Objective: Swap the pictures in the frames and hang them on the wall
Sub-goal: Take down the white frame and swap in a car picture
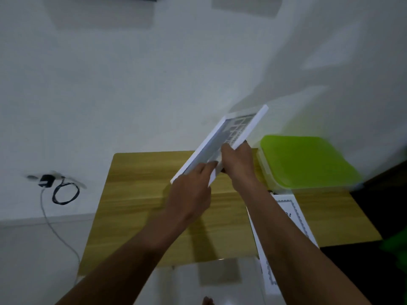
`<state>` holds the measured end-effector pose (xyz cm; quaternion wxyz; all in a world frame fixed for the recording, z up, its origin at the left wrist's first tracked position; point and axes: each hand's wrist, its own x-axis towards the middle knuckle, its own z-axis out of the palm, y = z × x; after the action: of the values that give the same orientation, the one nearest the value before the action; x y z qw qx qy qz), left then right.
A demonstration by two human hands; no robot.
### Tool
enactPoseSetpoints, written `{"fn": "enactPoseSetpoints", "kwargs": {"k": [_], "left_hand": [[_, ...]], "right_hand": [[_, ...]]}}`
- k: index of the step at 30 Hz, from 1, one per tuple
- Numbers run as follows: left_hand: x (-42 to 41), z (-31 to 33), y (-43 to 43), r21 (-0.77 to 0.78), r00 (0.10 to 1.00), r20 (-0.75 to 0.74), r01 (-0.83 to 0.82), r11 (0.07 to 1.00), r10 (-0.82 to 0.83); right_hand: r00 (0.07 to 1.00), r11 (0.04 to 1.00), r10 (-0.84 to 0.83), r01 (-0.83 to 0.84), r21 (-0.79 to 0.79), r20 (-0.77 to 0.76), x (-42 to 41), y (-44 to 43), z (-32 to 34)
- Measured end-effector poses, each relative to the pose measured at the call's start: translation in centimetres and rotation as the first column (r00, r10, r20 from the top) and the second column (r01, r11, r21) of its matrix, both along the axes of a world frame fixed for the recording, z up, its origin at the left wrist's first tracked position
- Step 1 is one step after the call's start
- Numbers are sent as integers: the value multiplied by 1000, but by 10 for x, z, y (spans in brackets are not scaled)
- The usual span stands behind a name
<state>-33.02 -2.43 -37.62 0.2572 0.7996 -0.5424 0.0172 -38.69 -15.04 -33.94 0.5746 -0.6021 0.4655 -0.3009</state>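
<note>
hands: left hand (pixel 191 190) and right hand (pixel 236 162) both grip the near end of a white picture frame (pixel 222 142), fingers wrapped over its edge
frame: held in the air above the wooden tabletop (pixel 136 194), tilted, far end toward the white wall (pixel 132 84); a greyish grid-like picture shows in it, blurred
second item: white-bordered certificate-like print or frame (pixel 290 216) lies flat at the right of the tabletop, partly under the right forearm; can't tell which
other: green-lidded plastic box (pixel 308 161) at the far right; black charger with cable (pixel 47 181) on the wall, left
progress: judging, mid-task; swap on this frame looks done or nearly done, nothing seen hung yet
left: hang this frame, finish and hang the other
</note>
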Motion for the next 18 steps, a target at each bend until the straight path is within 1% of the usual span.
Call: {"fn": "enactPoseSetpoints", "kwargs": {"k": [1,2,4,5,6,8,9,11,13,16,18], "left_hand": [[-6,2,2,1,1000,-6,22,1000,-22],[-10,5,4,9,998,-45,32,999,-31],[-10,13,11,-9,976,-215,10,1000,-12],[-5,18,13,-56,955,-298,-17,998,0],[3,24,14,-116,939,-343,-51,992,8],[25,35,13,-198,923,-384,-114,974,30],[36,44,12,-192,910,-411,-143,971,53],[57,63,6,-118,873,-478,-170,978,94],[68,86,0,-76,820,-571,-111,991,48],[65,126,-7,-141,724,-675,66,988,-144],[60,148,-13,-183,658,-717,141,973,-230]], "right_hand": [[999,999,-36,36,2,1,-6,1,2],[999,999,-51,51,1,-3,-12,1,6],[999,999,-49,49,-8,-19,-28,-2,9],[999,999,-49,49,-16,-20,-36,-3,12],[999,998,-50,50,-22,-13,-44,-6,15],[998,999,-39,39,7,40,-59,-11,25],[996,1000,-25,24,17,84,-66,-14,31],[987,1000,15,-15,2,160,-80,-17,45],[981,997,68,-58,-56,180,-94,-22,60],[970,980,173,-151,-131,173,-112,-33,87],[954,967,214,-177,-182,211,-122,-46,106]]}}
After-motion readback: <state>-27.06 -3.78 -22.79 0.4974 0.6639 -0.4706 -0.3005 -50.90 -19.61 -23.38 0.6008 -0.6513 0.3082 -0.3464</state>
